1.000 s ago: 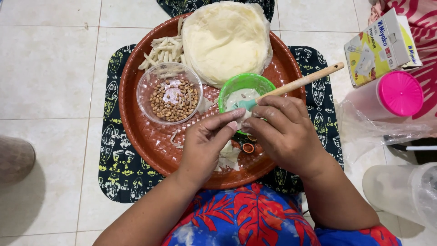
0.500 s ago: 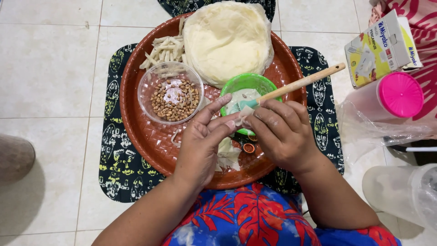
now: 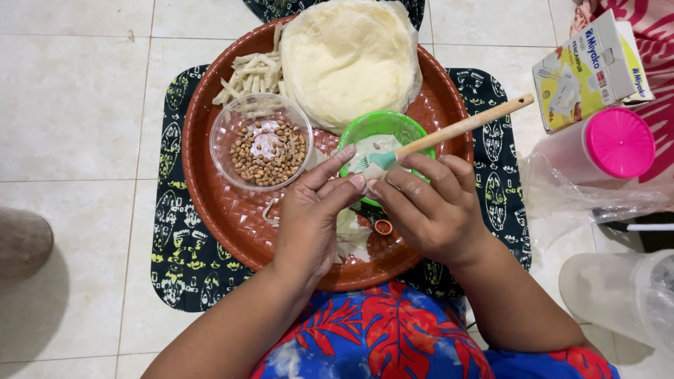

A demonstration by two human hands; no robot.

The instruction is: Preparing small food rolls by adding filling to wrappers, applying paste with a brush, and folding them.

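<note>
Both hands meet over the near half of a round, reddish-brown woven tray [image 3: 210, 210]. The left hand [image 3: 309, 217] and the right hand [image 3: 428, 210] press their fingertips together on a small pale piece [image 3: 365, 170] — it looks like a thin wrapper being folded, though most of it is hidden under the fingers, and what it encloses cannot be made out. The left hand's upper fingers stand spread; its thumb and the right hand's fingers pinch the piece.

Just beyond the pinch sits a green plastic bowl [image 3: 375, 126] holding a whitish paste, with a wooden-handled brush [image 3: 463, 128] resting in it, its handle slanting away to the right past the tray's rim. Under the hands lie more pale scraps [image 3: 351, 238] and a small orange-tipped object [image 3: 382, 227], too covered to identify.

To the left of the grip is a clear round plastic bowl [image 3: 261, 144] of brown peanuts, glossy and small. Beyond it lie pale cut strips [image 3: 253, 70], and further out a stack of thin, cream-coloured round wrappers [image 3: 347, 60], cut off by the top edge.

The tray rests on a dark patterned mat [image 3: 175, 267] on pale floor tiles. Right of the hands stand a yellow carton [image 3: 590, 70], a container with a pink lid [image 3: 618, 144] and clear plastic vessels [image 3: 625, 295], partly cropped.
</note>
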